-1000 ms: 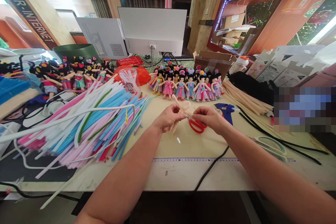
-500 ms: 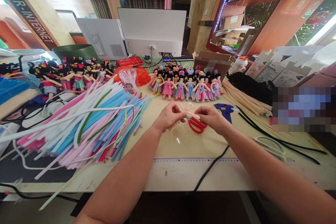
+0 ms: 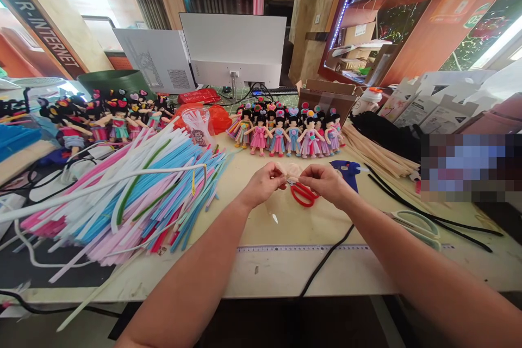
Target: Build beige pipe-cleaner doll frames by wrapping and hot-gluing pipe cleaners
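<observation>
My left hand (image 3: pixel 263 185) and my right hand (image 3: pixel 326 180) meet over the middle of the table, fingers closed in a pinch. Between them is a short beige pipe cleaner piece (image 3: pixel 292 178), mostly covered by my fingertips. Just under my hands lie red-handled scissors (image 3: pixel 304 196), their blades partly hidden. Right of my right hand rests a blue glue gun (image 3: pixel 347 173). Beyond my hands several pipe cleaner dolls (image 3: pixel 279 136) in colourful skirts stand in rows.
A big heap of coloured pipe cleaners (image 3: pixel 134 196) spreads on the left. Beige pipe cleaners (image 3: pixel 381 149) and black ones lie at the right, near pale-handled scissors (image 3: pixel 416 227). A measuring tape (image 3: pixel 269 249) runs along the front. A monitor (image 3: pixel 234 38) stands behind.
My hands have drawn slightly closer together, and less of the beige piece shows between them. The whole view has shifted a little.
</observation>
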`<state>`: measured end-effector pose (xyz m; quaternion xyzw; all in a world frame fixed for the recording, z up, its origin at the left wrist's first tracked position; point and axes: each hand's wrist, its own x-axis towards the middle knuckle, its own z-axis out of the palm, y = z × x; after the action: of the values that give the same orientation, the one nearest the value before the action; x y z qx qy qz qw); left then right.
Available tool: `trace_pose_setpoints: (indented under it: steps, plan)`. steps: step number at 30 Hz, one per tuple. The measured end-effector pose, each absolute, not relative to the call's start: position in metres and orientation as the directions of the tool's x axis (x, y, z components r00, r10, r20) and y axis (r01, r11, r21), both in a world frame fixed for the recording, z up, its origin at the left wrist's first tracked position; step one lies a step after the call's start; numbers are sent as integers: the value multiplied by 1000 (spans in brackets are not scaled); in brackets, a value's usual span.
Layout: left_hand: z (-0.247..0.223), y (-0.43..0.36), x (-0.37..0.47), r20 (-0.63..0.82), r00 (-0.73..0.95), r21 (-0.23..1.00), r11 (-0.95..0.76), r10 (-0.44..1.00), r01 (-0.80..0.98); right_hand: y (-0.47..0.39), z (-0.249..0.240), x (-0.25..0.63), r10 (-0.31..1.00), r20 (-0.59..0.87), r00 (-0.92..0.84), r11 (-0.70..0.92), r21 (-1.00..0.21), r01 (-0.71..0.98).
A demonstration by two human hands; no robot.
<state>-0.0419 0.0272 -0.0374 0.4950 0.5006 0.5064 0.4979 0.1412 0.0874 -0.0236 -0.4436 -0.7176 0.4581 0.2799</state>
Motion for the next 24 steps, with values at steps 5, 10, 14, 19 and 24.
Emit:
trace_pose_setpoints:
  steps: [5, 10, 14, 19, 24]
  plan:
    - [-32, 23, -38, -93, -88, 992, 100, 992, 79, 85, -25, 138, 903, 32, -429, 216, -897, 387]
    - [-26, 22, -36, -141, -108, 990, 143, 984, 15, 83, -23, 136, 901, 34, -433, 212, -904, 371]
    - [-24, 22, -35, -140, -100, 990, 137, 985, -36, 82, -20, 134, 899, 24, -436, 202, -908, 367]
    - [-22, 24, -36, -123, -113, 992, 123, 986, -1, 77, -13, 128, 896, 30, -443, 207, -910, 359]
    - [-22, 27, -40, -102, -130, 995, 103, 986, -3, 76, -9, 126, 891, 5, -454, 179, -923, 341]
